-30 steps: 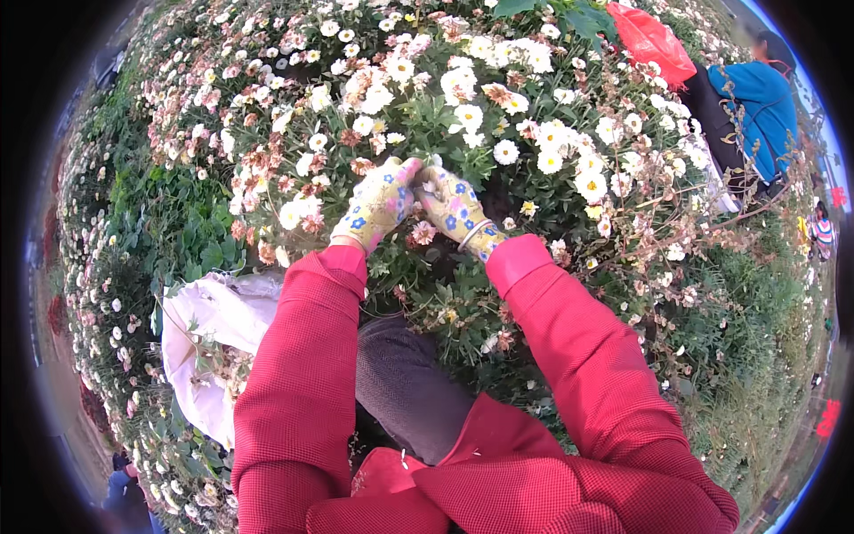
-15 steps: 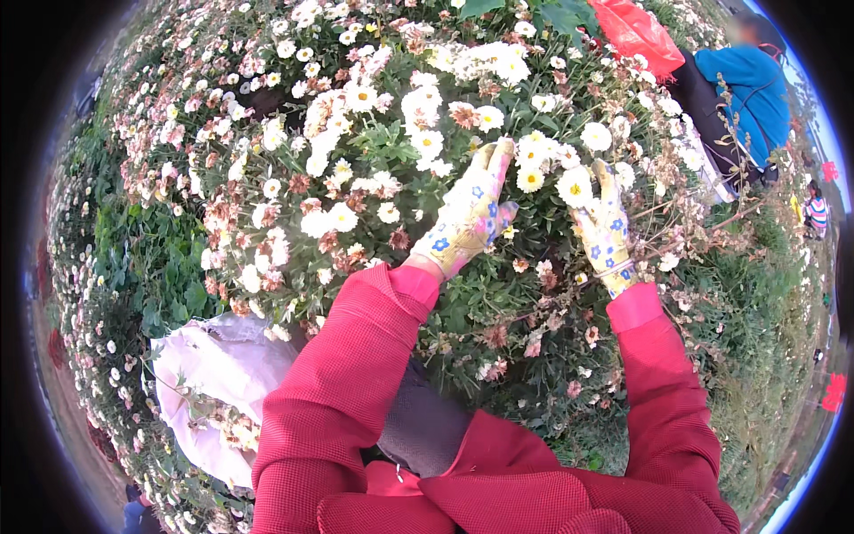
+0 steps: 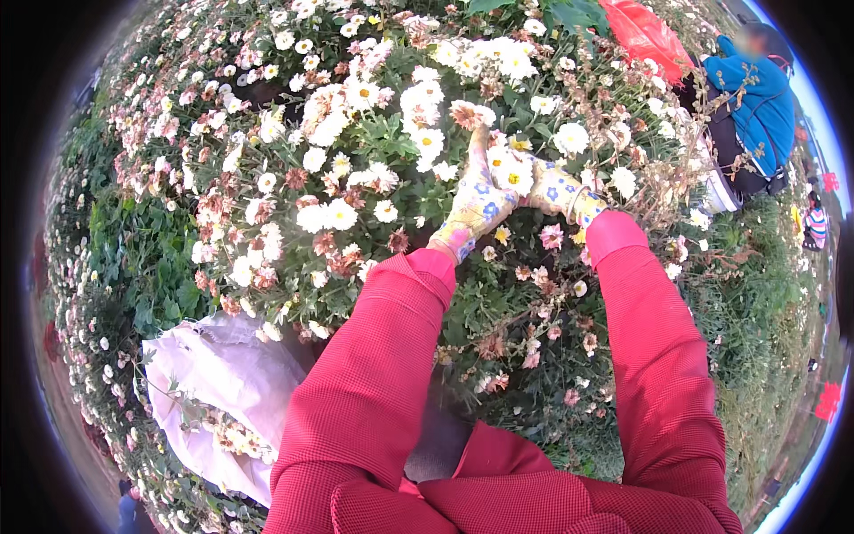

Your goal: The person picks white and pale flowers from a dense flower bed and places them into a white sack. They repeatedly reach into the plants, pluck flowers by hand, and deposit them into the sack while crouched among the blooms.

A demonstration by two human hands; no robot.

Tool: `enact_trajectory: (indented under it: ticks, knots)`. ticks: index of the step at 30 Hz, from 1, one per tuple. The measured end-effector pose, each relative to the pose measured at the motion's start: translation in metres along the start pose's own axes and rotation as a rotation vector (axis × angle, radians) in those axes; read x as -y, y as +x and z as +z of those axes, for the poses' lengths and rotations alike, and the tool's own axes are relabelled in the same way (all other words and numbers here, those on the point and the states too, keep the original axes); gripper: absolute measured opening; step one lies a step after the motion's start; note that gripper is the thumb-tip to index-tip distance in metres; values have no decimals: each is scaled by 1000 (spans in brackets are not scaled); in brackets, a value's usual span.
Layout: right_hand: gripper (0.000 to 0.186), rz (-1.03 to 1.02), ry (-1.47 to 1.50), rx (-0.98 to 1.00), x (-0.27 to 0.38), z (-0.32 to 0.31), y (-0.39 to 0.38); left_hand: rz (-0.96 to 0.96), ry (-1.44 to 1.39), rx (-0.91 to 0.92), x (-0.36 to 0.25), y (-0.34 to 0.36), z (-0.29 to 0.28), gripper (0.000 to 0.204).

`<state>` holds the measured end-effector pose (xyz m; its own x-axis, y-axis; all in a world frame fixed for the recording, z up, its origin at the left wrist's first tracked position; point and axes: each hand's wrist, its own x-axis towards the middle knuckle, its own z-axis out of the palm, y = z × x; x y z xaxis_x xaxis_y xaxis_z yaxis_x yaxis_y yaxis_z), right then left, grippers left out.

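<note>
My left hand (image 3: 480,203), in a yellow floral glove, reaches up among white chrysanthemums with fingers extended, right beside a white, yellow-centred bloom (image 3: 514,176). Its fingertips touch a browned flower head (image 3: 464,116). My right hand (image 3: 556,191), gloved the same way, comes in from the right at that bloom and meets the left; its fingertips are hidden by petals and the left hand, so I cannot tell what they hold. A pale sack (image 3: 209,374) holding picked flower heads lies open beside my left forearm.
Dense flowering plants with withered heads and green leaves (image 3: 133,249) surround me. A person in a blue top (image 3: 747,107) sits at upper right by a red bag (image 3: 640,36). Smaller figures (image 3: 814,222) and red objects appear at the right rim; another person (image 3: 129,507) at lower left.
Both hands have moved rightward from a second ago. They parted half a second ago; now my right hand has swung left to meet the left hand at the white bloom.
</note>
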<state>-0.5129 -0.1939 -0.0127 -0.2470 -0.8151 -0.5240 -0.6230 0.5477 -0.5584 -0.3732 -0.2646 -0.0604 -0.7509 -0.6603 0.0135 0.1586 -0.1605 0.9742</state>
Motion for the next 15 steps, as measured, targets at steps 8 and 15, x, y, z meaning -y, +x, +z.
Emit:
enact_trajectory:
  ticks: [8, 15]
  knots:
    - [37, -31, -77, -385, -29, 123, -62, -323, 734, -128, 55, -89, 32, 56]
    - [30, -164, 57, -481, 14, 173, -152, -230, 544, -5, 13, -177, 19, 32]
